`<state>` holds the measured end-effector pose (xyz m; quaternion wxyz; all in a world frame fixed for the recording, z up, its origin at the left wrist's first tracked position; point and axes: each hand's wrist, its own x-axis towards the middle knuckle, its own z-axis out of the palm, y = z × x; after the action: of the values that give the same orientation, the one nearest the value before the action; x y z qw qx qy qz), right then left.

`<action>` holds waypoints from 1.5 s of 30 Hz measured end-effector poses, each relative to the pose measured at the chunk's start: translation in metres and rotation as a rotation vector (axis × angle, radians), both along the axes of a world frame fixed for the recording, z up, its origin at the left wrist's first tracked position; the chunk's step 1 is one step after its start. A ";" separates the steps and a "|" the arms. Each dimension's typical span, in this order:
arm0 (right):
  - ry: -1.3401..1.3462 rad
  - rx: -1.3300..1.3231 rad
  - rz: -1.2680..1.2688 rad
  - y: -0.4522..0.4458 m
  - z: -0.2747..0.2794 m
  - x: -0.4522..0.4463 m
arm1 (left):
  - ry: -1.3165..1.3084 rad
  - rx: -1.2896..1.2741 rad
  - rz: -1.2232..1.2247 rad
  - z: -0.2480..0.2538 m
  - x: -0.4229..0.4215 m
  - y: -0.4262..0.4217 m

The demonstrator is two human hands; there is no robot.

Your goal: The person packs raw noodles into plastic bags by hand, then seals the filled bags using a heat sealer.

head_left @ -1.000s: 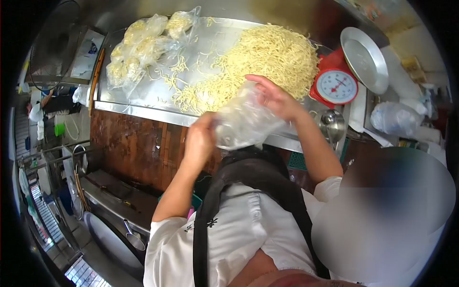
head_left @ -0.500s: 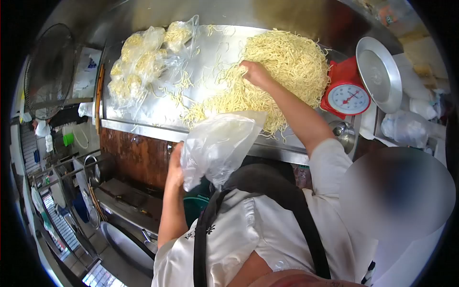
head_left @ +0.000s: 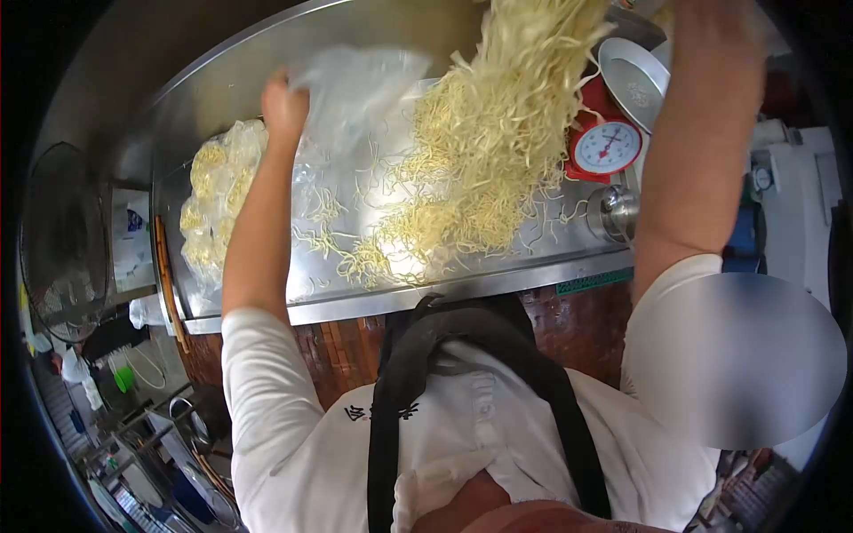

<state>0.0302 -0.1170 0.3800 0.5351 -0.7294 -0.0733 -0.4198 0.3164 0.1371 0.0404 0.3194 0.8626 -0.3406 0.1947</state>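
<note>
The left hand (head_left: pixel 284 107) is clamped on a clear plastic bag (head_left: pixel 364 89), blurred above the steel bench (head_left: pixel 355 302); the right hand (head_left: pixel 718 19) is cut off at the top edge, so its grip cannot be told; yellow noodles (head_left: pixel 480 147) are heaped mid-bench, upper strands raised and blurred, beside a red dial scale (head_left: pixel 608 147); filled noodle bags (head_left: pixel 213 164) lie by the left forearm

Shiny metal counter (head_left: pixel 551 273), pretty messy tbh. Big loose heap of noodles (head_left: pixel 475 178) right of the middle, plus stray strands (head_left: pixel 324 209) scattered left of it. Clear bags of noodles (head_left: pixel 211 200) are bunched up at the left end. Over on the right there's a red dial scale (head_left: pixel 607 147), with a round steel vessel (head_left: pixel 613 211) near the front edge.
</note>
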 end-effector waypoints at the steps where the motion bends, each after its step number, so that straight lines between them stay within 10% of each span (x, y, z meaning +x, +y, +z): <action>1: -0.005 -0.150 0.286 -0.008 0.011 -0.009 | -0.033 -0.007 0.064 0.008 0.013 -0.025; 7: 0.305 -0.612 -0.159 0.029 -0.084 -0.019 | 0.135 -0.274 -0.228 0.082 -0.029 -0.104; 9: 0.668 0.021 0.036 0.049 -0.151 -0.023 | 0.324 -0.450 -0.421 0.104 -0.104 -0.082; 11: 0.839 0.026 0.163 0.064 -0.212 -0.013 | 0.273 -0.437 -0.442 0.097 -0.173 -0.051; 15: 0.541 0.851 0.410 0.088 -0.317 0.011 | 0.315 -0.286 -0.534 0.026 -0.256 0.012; 20: 1.065 0.023 0.270 0.113 -0.414 0.057 | 0.435 -0.151 -0.113 -0.104 -0.226 0.037; 26: 0.850 -0.991 -0.208 0.122 -0.516 0.008 | 0.701 -0.098 -0.019 -0.176 -0.226 0.055; 31: 1.024 0.107 0.412 0.119 -0.479 0.081 | 0.736 -0.080 -0.202 -0.147 -0.269 0.035; 37: 1.137 0.280 0.417 0.117 -0.554 0.027 | 1.038 -0.037 -0.532 -0.098 -0.241 0.029; 41: 0.878 -0.496 0.020 0.091 -0.479 -0.042 | -0.029 0.261 -0.467 -0.141 -0.184 0.024; 45: 0.885 -0.777 -0.298 0.127 -0.508 -0.044 | 0.295 0.561 -0.536 -0.181 -0.165 -0.002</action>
<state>-0.0143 0.0096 -0.1282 0.1447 -0.9791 0.1110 -0.0895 0.1518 0.1354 -0.1404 0.1569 0.8156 -0.5434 -0.1215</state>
